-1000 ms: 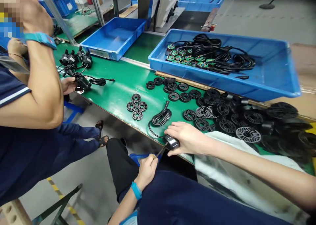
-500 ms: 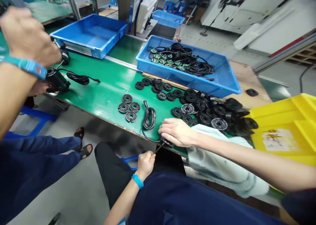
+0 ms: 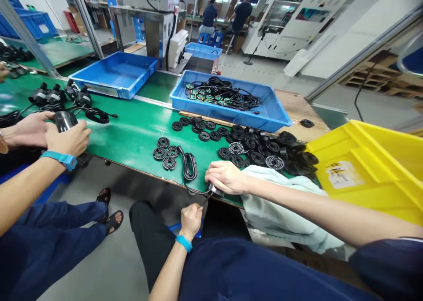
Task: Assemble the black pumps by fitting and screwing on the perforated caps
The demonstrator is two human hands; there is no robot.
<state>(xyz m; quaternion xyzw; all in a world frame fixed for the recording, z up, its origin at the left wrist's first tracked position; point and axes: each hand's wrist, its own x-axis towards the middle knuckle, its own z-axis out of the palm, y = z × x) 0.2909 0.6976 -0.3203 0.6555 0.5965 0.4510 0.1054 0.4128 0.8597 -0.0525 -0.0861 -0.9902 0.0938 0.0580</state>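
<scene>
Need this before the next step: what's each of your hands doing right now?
Left hand: closed, holding a thin dark tool.
Right hand: closed, holding a small black plastic housing.

Just behind my left hand point(image 3: 191, 221), a bright blue wristband point(image 3: 183, 243) circles my wrist. Back from my right hand point(image 3: 226, 177), a navy short sleeve point(image 3: 383, 265) ends with a thin pale edge. Below my fingers point(image 3: 191, 217) sit my navy shirt point(image 3: 238, 270) and black trousers point(image 3: 148, 235).
</scene>
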